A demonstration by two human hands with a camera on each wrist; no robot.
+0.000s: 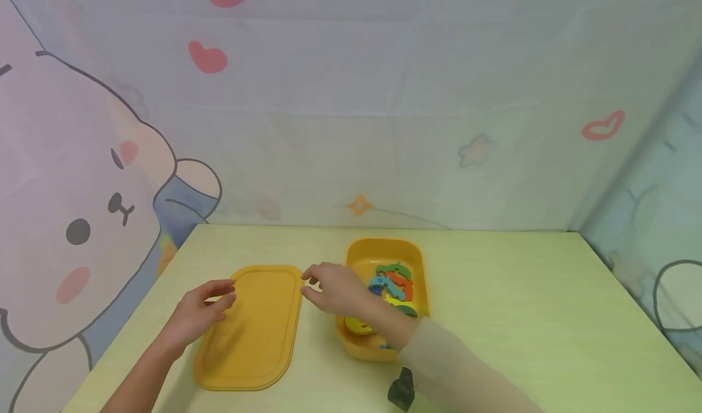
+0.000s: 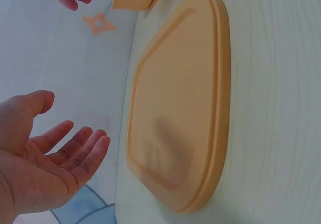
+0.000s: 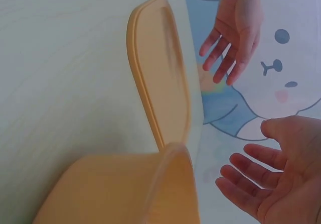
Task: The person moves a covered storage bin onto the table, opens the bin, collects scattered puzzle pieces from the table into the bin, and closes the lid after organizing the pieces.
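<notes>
A flat yellow-orange lid (image 1: 258, 328) with rounded corners lies on the table. My left hand (image 1: 198, 312) hovers above its left edge, holding nothing, fingers loosely bent and apart from the thumb. To the lid's right stands a deep yellow box (image 1: 384, 250). Inside it lie several colourful flat animal-shaped pieces, among them a green piece (image 1: 396, 270), a light blue piece (image 1: 390, 286) and a yellow piece (image 1: 358, 326). My right hand (image 1: 337, 288) is over the box's left rim, its fingers relaxed and empty in the right wrist view. The right forearm hides part of the box.
The pale table (image 1: 510, 315) extends to the right of the box. A cloth backdrop (image 1: 417, 127) with printed hearts and a bear hangs behind the table. A small dark object (image 1: 402, 390) shows by the right sleeve (image 1: 450, 364).
</notes>
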